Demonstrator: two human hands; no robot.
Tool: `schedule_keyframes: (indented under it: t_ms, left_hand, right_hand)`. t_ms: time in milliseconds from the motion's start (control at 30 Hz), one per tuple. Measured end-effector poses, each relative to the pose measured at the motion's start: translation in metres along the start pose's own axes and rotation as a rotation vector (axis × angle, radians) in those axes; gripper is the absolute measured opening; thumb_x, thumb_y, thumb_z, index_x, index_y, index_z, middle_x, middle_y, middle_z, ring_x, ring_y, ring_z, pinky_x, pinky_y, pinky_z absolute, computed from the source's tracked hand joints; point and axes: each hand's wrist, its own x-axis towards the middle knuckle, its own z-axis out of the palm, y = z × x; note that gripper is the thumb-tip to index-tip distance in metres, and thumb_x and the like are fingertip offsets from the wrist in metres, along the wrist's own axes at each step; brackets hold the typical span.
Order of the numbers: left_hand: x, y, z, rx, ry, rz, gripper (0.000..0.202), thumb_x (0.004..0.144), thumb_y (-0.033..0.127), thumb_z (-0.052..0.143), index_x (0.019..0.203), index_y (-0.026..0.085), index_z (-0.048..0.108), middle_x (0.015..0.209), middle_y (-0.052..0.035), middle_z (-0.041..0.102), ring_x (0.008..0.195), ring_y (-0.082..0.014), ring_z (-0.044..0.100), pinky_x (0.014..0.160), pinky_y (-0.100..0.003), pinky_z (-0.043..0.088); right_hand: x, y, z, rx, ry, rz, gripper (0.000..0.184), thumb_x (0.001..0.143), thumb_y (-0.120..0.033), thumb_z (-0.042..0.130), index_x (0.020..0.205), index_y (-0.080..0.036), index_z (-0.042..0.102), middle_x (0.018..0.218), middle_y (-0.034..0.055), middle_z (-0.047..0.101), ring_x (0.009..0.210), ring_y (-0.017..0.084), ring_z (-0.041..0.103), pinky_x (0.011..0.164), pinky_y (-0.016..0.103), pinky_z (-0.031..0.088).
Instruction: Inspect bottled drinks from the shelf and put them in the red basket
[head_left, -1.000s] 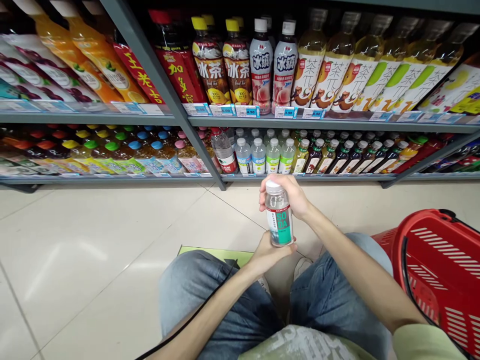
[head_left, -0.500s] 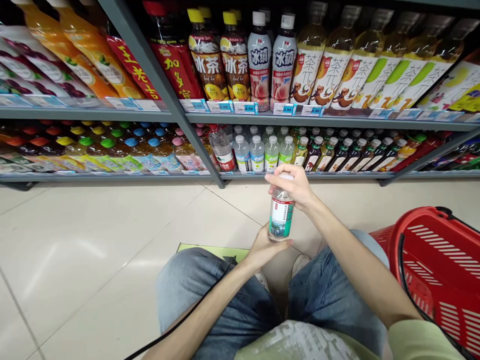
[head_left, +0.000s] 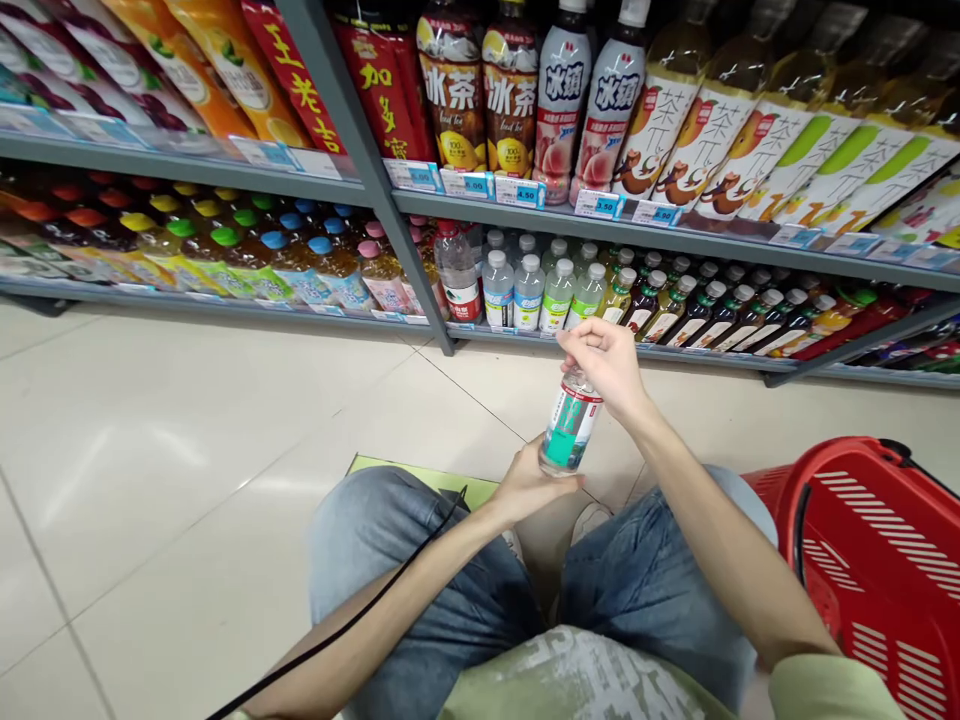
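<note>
A clear plastic bottle [head_left: 573,430] with a white, green and red label is between my hands, above my knees and slightly tilted. My left hand [head_left: 531,482] cups its lower end from the left, the thumb passing under the base. At the top, my right hand [head_left: 609,368] has its fingers closed round the neck and cap, which they hide. The lower shelf with its rows of bottles lies just beyond the right hand.
Drink bottles fill the upper shelf [head_left: 540,205] and the lower shelf [head_left: 360,312]. A red slotted basket [head_left: 885,500] stands at my right. A black cable [head_left: 337,632] runs along my left forearm. A yellow-green flat thing [head_left: 420,474] lies partly under my left knee.
The bottle has turned about its length, so a different side of its label faces me, and it leans more. Both hands stay on it. The view has shifted, with the shelves higher.
</note>
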Motion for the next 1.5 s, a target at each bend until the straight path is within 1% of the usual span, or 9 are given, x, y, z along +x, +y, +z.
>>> schedule_keyframes:
  t_ms: [33, 67, 200, 333, 500, 700, 867, 1167, 1500]
  left_hand:
    - [0.0021, -0.0039, -0.0009, 0.023, 0.029, 0.022, 0.04, 0.062, 0.033, 0.088, 0.086, 0.015, 0.061, 0.076, -0.001, 0.065, 0.069, -0.0144, 0.057, 0.063, -0.025, 0.045]
    - [0.0033, -0.0064, -0.0017, 0.036, 0.033, 0.034, 0.041, 0.062, 0.033, 0.087, 0.087, 0.015, 0.061, 0.077, -0.0009, 0.066, 0.069, -0.0145, 0.058, 0.064, -0.025, 0.045]
    - [0.0016, -0.0062, -0.002, 0.04, -0.024, 0.045, 0.038, 0.067, 0.035, 0.085, 0.089, 0.015, 0.062, 0.075, -0.0003, 0.066, 0.063, -0.0123, 0.055, 0.061, -0.025, 0.043]
    - [0.0002, -0.0045, -0.0012, 0.058, -0.028, 0.053, 0.038, 0.066, 0.034, 0.085, 0.09, 0.014, 0.063, 0.074, -0.0003, 0.066, 0.062, -0.0123, 0.055, 0.06, -0.025, 0.043]
    - [0.0021, -0.0068, -0.0023, 0.062, -0.023, 0.033, 0.041, 0.065, 0.035, 0.086, 0.093, 0.013, 0.064, 0.074, -0.0009, 0.065, 0.062, -0.0128, 0.055, 0.058, -0.024, 0.044]
    - [0.0021, -0.0076, -0.0031, 0.051, -0.024, 0.044, 0.044, 0.065, 0.036, 0.086, 0.096, 0.013, 0.066, 0.073, -0.0016, 0.066, 0.063, -0.0137, 0.057, 0.058, -0.025, 0.045]
    - [0.0016, -0.0067, -0.0028, 0.049, -0.032, 0.033, 0.042, 0.065, 0.037, 0.086, 0.093, 0.013, 0.066, 0.073, -0.0017, 0.066, 0.062, -0.0136, 0.056, 0.058, -0.025, 0.044]
    - [0.0004, -0.0067, -0.0013, -0.053, -0.019, 0.01, 0.048, 0.059, 0.037, 0.09, 0.094, 0.013, 0.068, 0.071, -0.0023, 0.066, 0.065, -0.0165, 0.059, 0.061, -0.027, 0.047]
    - [0.0001, -0.0064, -0.0001, -0.047, -0.039, 0.019, 0.05, 0.06, 0.037, 0.09, 0.097, 0.014, 0.067, 0.073, -0.0011, 0.066, 0.067, -0.016, 0.06, 0.065, -0.029, 0.049]
  right_hand:
    - [0.0012, 0.0028, 0.0006, 0.012, 0.022, 0.014, 0.026, 0.076, -0.038, 0.074, 0.066, -0.019, 0.06, 0.051, -0.0026, 0.06, 0.047, 0.013, 0.061, 0.049, 0.022, 0.045]
    - [0.002, 0.0044, 0.001, 0.037, 0.032, 0.027, 0.025, 0.076, -0.037, 0.074, 0.066, -0.019, 0.061, 0.051, -0.003, 0.06, 0.047, 0.012, 0.059, 0.049, 0.022, 0.045]
    - [0.0011, 0.0014, 0.0017, 0.09, 0.037, 0.035, 0.021, 0.075, -0.033, 0.074, 0.066, -0.019, 0.061, 0.051, -0.004, 0.058, 0.046, 0.011, 0.057, 0.049, 0.023, 0.046]
    - [-0.0014, -0.0022, 0.0017, 0.067, 0.046, 0.035, 0.021, 0.075, -0.033, 0.074, 0.066, -0.019, 0.061, 0.05, -0.0041, 0.058, 0.046, 0.011, 0.057, 0.048, 0.023, 0.045]
    - [-0.0003, 0.001, 0.0022, 0.064, 0.043, 0.041, 0.02, 0.076, -0.033, 0.073, 0.068, -0.02, 0.061, 0.05, -0.0045, 0.057, 0.046, 0.011, 0.057, 0.048, 0.023, 0.045]
    - [0.0003, 0.002, 0.0018, 0.06, 0.034, 0.036, 0.019, 0.076, -0.033, 0.073, 0.068, -0.02, 0.061, 0.051, -0.0047, 0.056, 0.045, 0.011, 0.057, 0.048, 0.024, 0.045]
    - [0.0005, 0.0021, 0.0018, 0.057, 0.03, 0.033, 0.02, 0.076, -0.032, 0.072, 0.067, -0.02, 0.06, 0.051, -0.0049, 0.056, 0.045, 0.011, 0.056, 0.05, 0.024, 0.047]
    - [0.0009, 0.0036, 0.0008, 0.039, 0.021, 0.029, 0.019, 0.076, -0.033, 0.072, 0.067, -0.02, 0.061, 0.051, -0.0045, 0.056, 0.046, 0.011, 0.057, 0.05, 0.024, 0.047]
    - [0.0003, 0.0031, 0.0, 0.05, 0.001, 0.048, 0.021, 0.077, -0.032, 0.071, 0.065, -0.02, 0.059, 0.047, -0.005, 0.055, 0.044, 0.012, 0.056, 0.048, 0.024, 0.045]
